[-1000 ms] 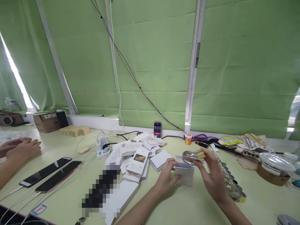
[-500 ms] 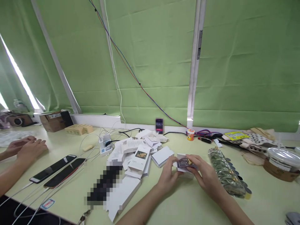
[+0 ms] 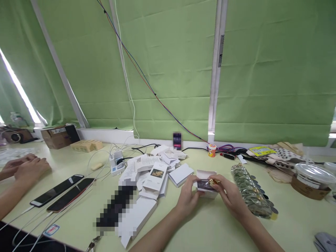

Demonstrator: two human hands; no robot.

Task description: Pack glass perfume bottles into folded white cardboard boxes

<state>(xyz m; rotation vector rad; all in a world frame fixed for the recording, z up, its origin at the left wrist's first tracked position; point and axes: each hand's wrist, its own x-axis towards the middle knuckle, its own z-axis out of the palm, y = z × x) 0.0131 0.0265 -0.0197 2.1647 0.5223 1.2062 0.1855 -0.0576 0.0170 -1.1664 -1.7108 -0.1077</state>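
While the left hand point(image 3: 187, 198) grips a white box point(image 3: 207, 173) in its fingers, the right hand point(image 3: 229, 196) pinches a gold-ended packet point(image 3: 211, 182) beside them.

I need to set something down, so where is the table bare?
Bare table: this side of the left hand and right hand; between the shiny row and the grey cloth; a smaller patch behind the hands, before the orange tub. Crowded: around the box pile and the phones.
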